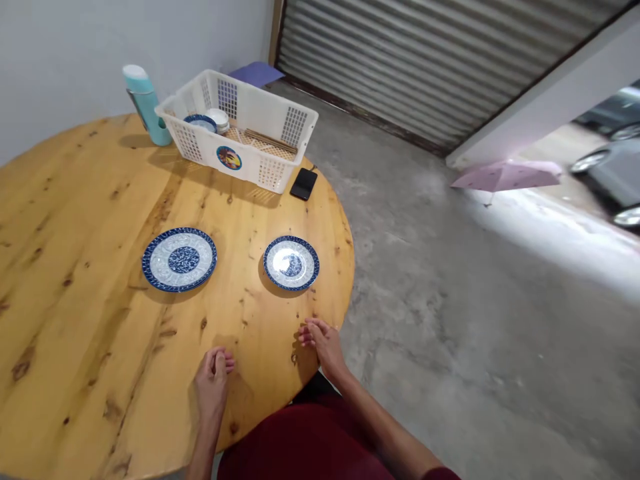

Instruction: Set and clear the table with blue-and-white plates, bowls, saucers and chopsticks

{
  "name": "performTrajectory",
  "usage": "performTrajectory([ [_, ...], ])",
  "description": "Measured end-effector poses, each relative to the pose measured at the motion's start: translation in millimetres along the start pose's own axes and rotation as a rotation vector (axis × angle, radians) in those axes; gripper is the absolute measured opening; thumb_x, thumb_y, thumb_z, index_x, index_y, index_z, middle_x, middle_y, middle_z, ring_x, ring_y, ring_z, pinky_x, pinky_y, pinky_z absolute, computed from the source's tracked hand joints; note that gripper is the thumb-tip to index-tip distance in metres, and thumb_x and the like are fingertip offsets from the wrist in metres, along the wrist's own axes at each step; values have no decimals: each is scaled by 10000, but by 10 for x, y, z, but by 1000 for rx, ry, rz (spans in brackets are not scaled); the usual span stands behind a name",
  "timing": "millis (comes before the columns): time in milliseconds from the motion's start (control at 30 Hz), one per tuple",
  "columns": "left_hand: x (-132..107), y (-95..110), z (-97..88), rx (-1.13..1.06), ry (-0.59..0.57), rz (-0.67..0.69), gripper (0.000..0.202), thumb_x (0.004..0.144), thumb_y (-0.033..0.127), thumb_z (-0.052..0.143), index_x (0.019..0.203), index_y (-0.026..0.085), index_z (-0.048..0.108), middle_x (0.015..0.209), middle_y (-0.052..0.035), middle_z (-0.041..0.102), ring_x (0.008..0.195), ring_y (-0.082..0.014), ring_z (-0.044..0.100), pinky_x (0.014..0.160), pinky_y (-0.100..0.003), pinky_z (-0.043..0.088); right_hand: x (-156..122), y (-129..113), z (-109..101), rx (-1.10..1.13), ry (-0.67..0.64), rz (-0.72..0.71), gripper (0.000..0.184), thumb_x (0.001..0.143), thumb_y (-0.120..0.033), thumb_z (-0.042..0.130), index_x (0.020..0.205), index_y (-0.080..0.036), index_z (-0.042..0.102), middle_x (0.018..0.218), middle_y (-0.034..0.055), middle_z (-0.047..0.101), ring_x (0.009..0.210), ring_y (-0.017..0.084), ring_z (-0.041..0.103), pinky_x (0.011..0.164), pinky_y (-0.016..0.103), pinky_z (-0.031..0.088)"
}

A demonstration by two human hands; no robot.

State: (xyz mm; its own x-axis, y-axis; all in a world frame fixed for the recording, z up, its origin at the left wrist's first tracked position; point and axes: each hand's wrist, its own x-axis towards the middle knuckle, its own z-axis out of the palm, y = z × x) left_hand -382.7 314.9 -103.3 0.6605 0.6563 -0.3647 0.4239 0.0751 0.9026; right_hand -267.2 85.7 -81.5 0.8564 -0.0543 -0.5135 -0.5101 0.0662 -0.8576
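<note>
My left hand (pixel 213 377) rests on its side on the wooden table (pixel 100 347), loosely curled with nothing in it. Near the table's edge, my right hand (pixel 321 341) is also bare, its fingers relaxed and slightly apart. Just beyond the right hand lies a smaller blue-and-white plate (pixel 291 263), with light glaring off its middle. A larger blue-and-white plate (pixel 179 260) sits to its left, farther from my left hand. Neither hand touches a plate.
At the back stands a white plastic basket (pixel 250 163) holding a blue-rimmed plate (pixel 201 122), small white dishes (pixel 219 119) and chopsticks (pixel 273 141). A turquoise bottle (pixel 147 107) is left of it, a black phone (pixel 303 184) right. A pink umbrella (pixel 507 176) lies on the floor.
</note>
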Motion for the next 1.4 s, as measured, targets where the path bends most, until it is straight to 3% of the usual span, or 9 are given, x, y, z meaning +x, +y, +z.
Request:
performTrajectory([
  [200, -11, 167, 39, 37, -13, 46, 312, 839, 490, 534, 898, 203, 642, 801, -39, 705, 690, -187, 695, 681, -319, 601, -391, 142, -88, -88, -160, 71, 393, 708, -495, 721, 910, -173, 625, 713, 17, 705, 560, 138, 651, 518, 239, 508],
  [467, -478, 193, 90, 12, 115, 26, 302, 841, 449, 553, 913, 171, 646, 791, -49, 709, 678, -176, 698, 645, -300, 597, -273, 98, -178, -76, -297, 58, 276, 704, -401, 654, 877, -190, 610, 685, -7, 696, 537, 118, 628, 496, 214, 471],
  [567, -701, 158, 218, -14, 105, -24, 306, 813, 450, 582, 885, 159, 645, 767, -49, 705, 657, -169, 693, 622, -293, 595, -290, 91, -418, -48, -306, 47, 281, 695, -393, 635, 884, -185, 615, 696, -6, 701, 546, 119, 632, 499, 214, 471],
  [767, -1152, 124, 561, -34, -4, -55, 325, 785, 451, 613, 882, 143, 651, 762, -54, 706, 651, -168, 694, 609, -295, 595, -447, 193, -1121, -90, -210, 100, 259, 692, -354, 608, 873, -170, 630, 680, -5, 685, 541, 124, 629, 496, 223, 478],
  [900, -1428, 83, 654, 11, -4, -34, 337, 792, 465, 606, 876, 142, 655, 763, -67, 714, 653, -187, 705, 626, -327, 604, -538, 260, -1396, -106, -221, 135, 241, 691, -324, 610, 875, -170, 633, 687, 1, 693, 543, 123, 628, 486, 218, 472],
  [1000, -1648, -21, 620, 43, 26, -36, 352, 804, 487, 594, 890, 152, 659, 790, -79, 723, 680, -194, 714, 643, -335, 610, -568, 320, -1442, -107, -272, 113, 226, 701, -307, 599, 879, -173, 637, 681, -4, 694, 546, 123, 631, 485, 214, 475],
  [1200, -2069, -245, 465, 68, 109, -88, 445, 759, 565, 634, 889, 141, 665, 781, -77, 722, 671, -199, 716, 625, -335, 616, -676, 467, -1320, -183, -426, 107, 159, 718, -234, 560, 848, -186, 638, 653, -21, 679, 522, 109, 616, 462, 190, 458],
  [1400, -2079, -148, 418, 95, 76, -40, 441, 773, 560, 606, 896, 142, 672, 789, -79, 726, 665, -185, 708, 612, -311, 600, -872, 509, -1270, -231, -505, 70, 154, 737, -221, 548, 846, -184, 649, 659, -15, 679, 526, 112, 614, 475, 194, 465],
])
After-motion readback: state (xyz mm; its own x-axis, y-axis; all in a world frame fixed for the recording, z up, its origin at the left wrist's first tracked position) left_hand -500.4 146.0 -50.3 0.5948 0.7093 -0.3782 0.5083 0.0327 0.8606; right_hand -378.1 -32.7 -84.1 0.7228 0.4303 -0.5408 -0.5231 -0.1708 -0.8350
